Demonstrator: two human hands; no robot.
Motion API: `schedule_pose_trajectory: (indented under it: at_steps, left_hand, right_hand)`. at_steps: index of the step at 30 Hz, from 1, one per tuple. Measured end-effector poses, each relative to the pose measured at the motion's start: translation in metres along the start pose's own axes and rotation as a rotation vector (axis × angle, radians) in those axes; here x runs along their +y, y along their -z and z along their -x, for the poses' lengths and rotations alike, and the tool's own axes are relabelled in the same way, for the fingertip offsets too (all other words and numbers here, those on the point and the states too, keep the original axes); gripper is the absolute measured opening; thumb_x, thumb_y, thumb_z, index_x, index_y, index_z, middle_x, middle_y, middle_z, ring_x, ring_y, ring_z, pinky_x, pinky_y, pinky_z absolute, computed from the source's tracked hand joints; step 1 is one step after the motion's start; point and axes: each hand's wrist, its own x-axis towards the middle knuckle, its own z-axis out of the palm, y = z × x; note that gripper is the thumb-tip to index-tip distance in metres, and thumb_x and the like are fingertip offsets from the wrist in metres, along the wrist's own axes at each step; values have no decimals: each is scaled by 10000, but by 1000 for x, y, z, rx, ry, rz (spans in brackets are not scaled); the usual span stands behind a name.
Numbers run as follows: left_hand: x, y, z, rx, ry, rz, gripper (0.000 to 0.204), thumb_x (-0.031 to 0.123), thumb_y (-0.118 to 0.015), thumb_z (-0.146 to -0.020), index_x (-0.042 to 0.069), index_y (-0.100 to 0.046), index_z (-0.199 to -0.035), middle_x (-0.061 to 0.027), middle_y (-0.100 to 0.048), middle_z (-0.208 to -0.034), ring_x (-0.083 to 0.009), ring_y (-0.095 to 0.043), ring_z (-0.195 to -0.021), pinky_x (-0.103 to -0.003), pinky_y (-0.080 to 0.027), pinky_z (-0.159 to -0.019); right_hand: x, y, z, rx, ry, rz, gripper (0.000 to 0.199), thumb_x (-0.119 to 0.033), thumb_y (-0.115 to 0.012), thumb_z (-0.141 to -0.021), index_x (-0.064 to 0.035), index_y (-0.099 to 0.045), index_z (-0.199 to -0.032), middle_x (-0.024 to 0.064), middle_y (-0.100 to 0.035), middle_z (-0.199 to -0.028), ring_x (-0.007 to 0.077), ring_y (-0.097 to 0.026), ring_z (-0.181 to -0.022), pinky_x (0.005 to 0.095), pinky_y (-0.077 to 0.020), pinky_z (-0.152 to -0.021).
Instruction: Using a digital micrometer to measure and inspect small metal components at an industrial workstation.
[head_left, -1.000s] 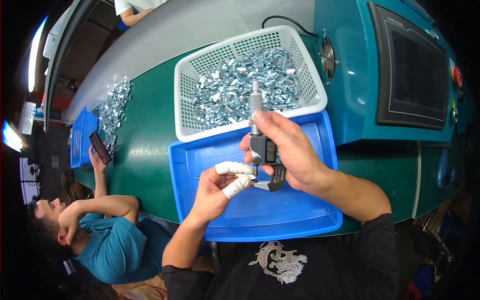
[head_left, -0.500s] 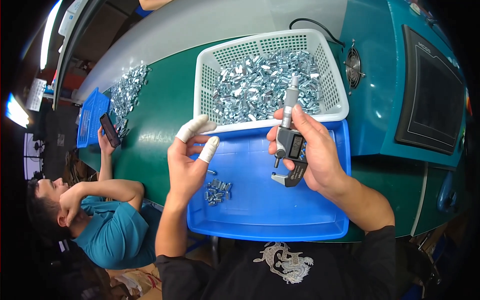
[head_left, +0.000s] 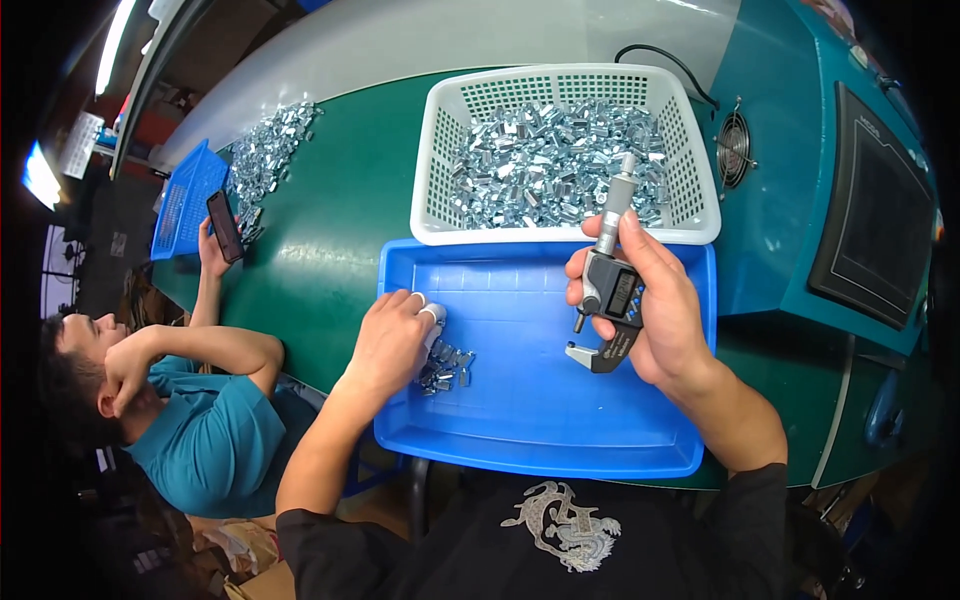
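Observation:
My right hand [head_left: 668, 310] is wrapped round a digital micrometer [head_left: 611, 285], a grey and black gauge with a small display. Its measuring gap points down and left over the blue tray [head_left: 540, 456], with nothing in it. At the tray's left side, my left hand [head_left: 392, 342] has its fingers curled down and together, white covers on some fingertips. Right beside those fingers lies a small heap of shiny metal pieces [head_left: 450, 368]. Whatever the left fingertips grip is hidden from view.
Behind the tray stands a white perforated basket [head_left: 432, 190] full of similar pieces. On the right is a teal machine [head_left: 775, 240] with a dark screen. To the left, another person [head_left: 215, 440] holds a phone [head_left: 225, 226] near a blue basket [head_left: 186, 205] and a loose metal pile [head_left: 268, 150].
My left hand has come down into the tray beside the metal pieces, and its fingers have curled in. The right hand still holds the micrometer. The whole view has shifted slightly.

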Motion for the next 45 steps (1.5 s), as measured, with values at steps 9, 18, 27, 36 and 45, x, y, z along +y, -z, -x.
schedule_pose_trajectory:
  at_steps: [9,18,27,36,45]
  left_hand:
    - [72,13,-21,161,177,1526,154,30,-627,-858,6,-578,-1002,-67,-608,-864,-154,-610,-775,-283,-510,-684]
    - [95,6,-29,130,215,1775,263,42,-631,-851,-14,-585,-1104,-93,-639,-963,-182,-625,-820,-293,-510,-750]
    - [90,4,-25,49,193,1890,241,24,-621,-861,-24,-593,-1095,-114,-654,-984,-197,-645,-875,-329,-554,-755]
    - [93,3,-23,64,175,1892,258,19,-621,-859,-21,-593,-1113,-121,-652,-1003,-200,-645,-887,-332,-562,-748]
    - [92,3,-25,33,197,1905,260,17,-618,-860,-14,-593,-1117,-116,-652,-1011,-200,-644,-902,-323,-567,-723]
  right_hand:
    - [0,3,1,16,44,-15,424,-397,-356,-994,-21,-482,-1145,115,-616,-839,142,-617,-684,217,-427,-426]
    - [-1,5,0,-5,41,-63,462,-424,-342,-991,-21,-477,-1172,109,-617,-854,145,-624,-703,223,-430,-421]
    - [1,2,1,-33,31,-52,492,-437,-336,-989,-28,-458,-1235,106,-613,-859,143,-623,-715,221,-432,-426]
    - [1,3,3,-41,33,-50,458,-411,-351,-991,-34,-464,-1227,101,-613,-857,139,-621,-707,214,-428,-420]
    - [2,2,0,-18,10,-47,342,-408,-430,-971,-83,-482,-1066,94,-617,-826,132,-623,-682,207,-413,-408]
